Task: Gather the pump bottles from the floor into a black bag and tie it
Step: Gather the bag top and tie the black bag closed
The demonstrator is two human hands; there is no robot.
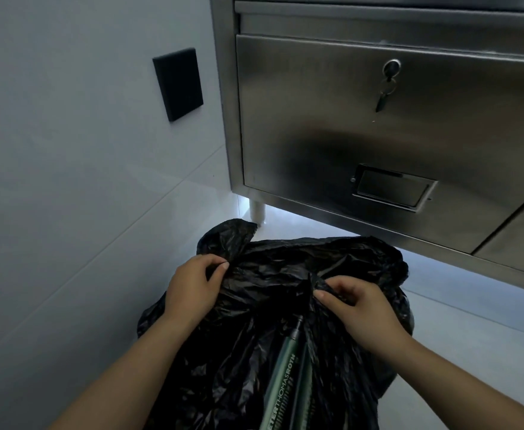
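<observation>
- On the floor before a steel cabinet, a black bag sits with its mouth not tied.
- Left hand pinches the bag's rim at the left.
- Right hand pinches a fold of rim near the middle.
- Inside, a green bottle lies slanted, lettering showing.
- A key hangs from the cabinet lock.

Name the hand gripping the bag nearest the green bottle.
The right hand, pinching the crumpled black plastic bag right beside the green pump bottle's top; the left hand pinches its rim farther off, toward the pale tiled wall.
</observation>
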